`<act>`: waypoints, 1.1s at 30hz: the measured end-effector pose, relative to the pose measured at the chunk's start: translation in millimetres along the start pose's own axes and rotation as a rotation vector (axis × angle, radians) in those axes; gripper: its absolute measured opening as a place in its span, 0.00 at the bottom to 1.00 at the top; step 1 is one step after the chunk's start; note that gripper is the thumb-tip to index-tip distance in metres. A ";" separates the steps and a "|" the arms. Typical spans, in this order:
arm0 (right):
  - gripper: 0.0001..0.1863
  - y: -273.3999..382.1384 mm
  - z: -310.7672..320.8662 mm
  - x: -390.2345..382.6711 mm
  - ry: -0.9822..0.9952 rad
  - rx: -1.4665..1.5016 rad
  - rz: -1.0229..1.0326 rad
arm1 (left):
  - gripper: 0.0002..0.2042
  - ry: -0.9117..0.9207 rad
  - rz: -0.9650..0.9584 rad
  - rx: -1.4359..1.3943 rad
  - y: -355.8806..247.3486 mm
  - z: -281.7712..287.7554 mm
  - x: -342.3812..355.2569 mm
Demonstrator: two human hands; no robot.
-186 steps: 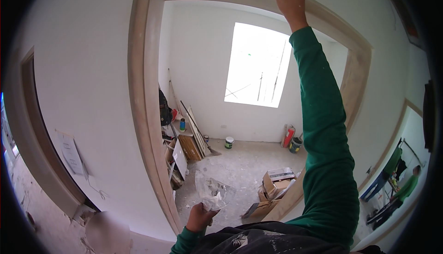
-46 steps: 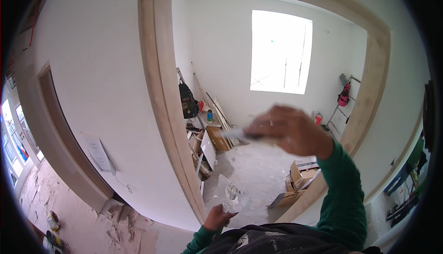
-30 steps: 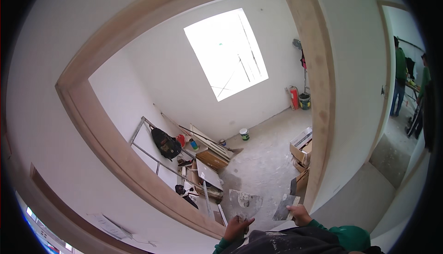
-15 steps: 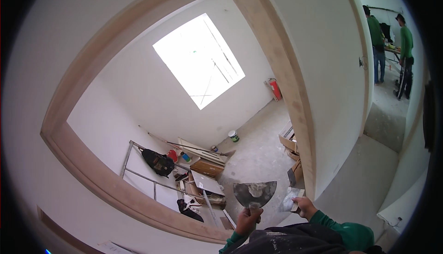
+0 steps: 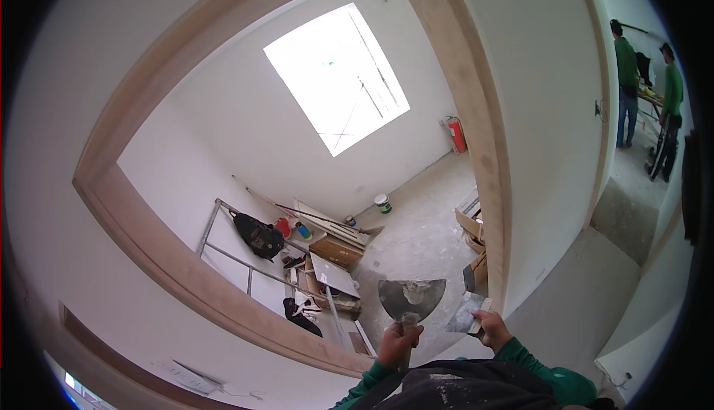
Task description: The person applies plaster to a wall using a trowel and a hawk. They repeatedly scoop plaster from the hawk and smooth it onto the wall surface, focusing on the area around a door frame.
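I'm seeing the left hand gripping a wide putty knife at lower centre; the right hand is clenching a smaller scraper (cardboard boxes sitting right of centre).

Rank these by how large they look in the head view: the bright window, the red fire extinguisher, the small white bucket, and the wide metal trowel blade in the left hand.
1. Bright window
2. Wide metal trowel blade, enlarged by nearness to the camera
3. Red fire extinguisher
4. Small white bucket, close to the extinguisher in apparent size, so their order is unsure
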State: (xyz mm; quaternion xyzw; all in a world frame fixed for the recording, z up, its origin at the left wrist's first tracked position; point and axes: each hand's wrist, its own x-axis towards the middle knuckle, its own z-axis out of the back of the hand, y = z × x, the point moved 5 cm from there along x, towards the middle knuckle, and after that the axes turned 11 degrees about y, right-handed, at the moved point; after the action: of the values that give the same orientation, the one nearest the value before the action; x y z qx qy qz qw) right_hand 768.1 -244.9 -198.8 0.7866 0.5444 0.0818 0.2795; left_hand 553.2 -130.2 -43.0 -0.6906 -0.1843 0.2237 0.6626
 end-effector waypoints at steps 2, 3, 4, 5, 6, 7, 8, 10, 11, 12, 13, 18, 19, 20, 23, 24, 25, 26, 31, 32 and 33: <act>0.19 -0.4 6.3 3.9 0.007 0.019 0.001 | 0.15 0.005 0.001 -0.002 1.5 -1.5 0.9; 0.18 0.4 3.9 3.0 0.007 0.014 -0.003 | 0.15 -0.008 -0.005 -0.013 0.8 -1.6 -0.7; 0.18 1.1 0.0 0.7 0.007 0.009 -0.007 | 0.15 -0.020 -0.010 -0.024 -0.4 -2.4 -2.5; 0.17 2.2 -3.4 -0.1 0.008 0.004 -0.010 | 0.15 -0.033 -0.016 -0.034 -1.8 -2.8 -3.8; 0.17 3.5 -1.3 -0.2 -0.012 -0.018 0.000 | 0.15 -0.050 -0.018 -0.028 -1.2 -3.1 -6.0; 0.16 5.9 0.2 2.2 -0.031 -0.041 0.009 | 0.14 -0.069 -0.020 -0.022 -3.6 -1.7 -6.6; 0.15 9.9 6.0 -1.7 -0.057 -0.069 0.012 | 0.14 -0.089 -0.016 -0.026 -1.6 -3.5 -8.5; 0.15 28.4 4.1 -4.7 0.006 -0.066 0.083 | 0.13 -0.099 -0.086 -0.016 -12.2 -3.1 -2.5; 0.14 40.4 -10.1 -9.5 0.021 -0.041 0.124 | 0.13 -0.137 -0.134 0.040 -28.5 -4.4 -3.0; 0.12 56.4 -30.4 -17.5 0.003 -0.059 0.157 | 0.13 -0.175 -0.183 0.088 -44.9 -2.2 0.4; 0.15 68.4 -43.6 -18.5 0.023 -0.043 0.175 | 0.12 -0.204 -0.197 0.206 -63.5 3.9 6.1; 0.14 119.8 -171.6 -58.8 0.211 -0.207 0.278 | 0.13 -0.372 -0.328 0.409 -130.8 12.3 -5.9; 0.14 125.8 -180.1 -62.2 0.238 -0.302 0.316 | 0.13 -0.375 -0.335 0.395 -138.7 9.0 -14.8; 0.13 134.9 -194.7 -67.5 0.276 -0.436 0.400 | 0.13 -0.374 -0.353 0.387 -150.8 6.2 -21.8; 0.14 185.7 -246.0 -100.6 0.268 -1.121 1.027 | 0.13 -0.318 -0.381 0.389 -172.8 0.9 -18.6; 0.14 197.6 -271.1 -113.7 0.238 -1.525 1.383 | 0.13 -0.320 -0.376 0.383 -173.1 3.6 -20.3; 0.13 209.2 -293.0 -123.6 0.239 -1.547 1.559 | 0.11 -0.318 -0.372 0.372 -171.5 7.6 -21.2; 0.14 217.5 -305.0 -126.1 0.271 -1.574 1.618 | 0.10 -0.319 -0.389 0.333 -169.8 10.8 -22.6; 0.25 262.1 -320.5 -106.2 0.429 -1.438 1.223 | 0.10 -0.307 -0.392 0.297 -180.7 24.5 -26.3; 0.28 260.9 -329.8 -106.6 0.503 -1.487 1.192 | 0.11 -0.301 -0.360 0.316 -186.2 25.3 -28.9; 0.32 258.9 -341.4 -107.1 0.582 -1.536 1.159 | 0.11 -0.298 -0.336 0.332 -192.6 27.6 -30.4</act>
State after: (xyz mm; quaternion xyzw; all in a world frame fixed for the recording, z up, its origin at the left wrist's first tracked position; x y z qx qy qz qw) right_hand 788.0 -286.8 240.4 0.4862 -0.0754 0.7235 0.4843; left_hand 520.7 -113.6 150.6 -0.4917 -0.3525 0.2367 0.7602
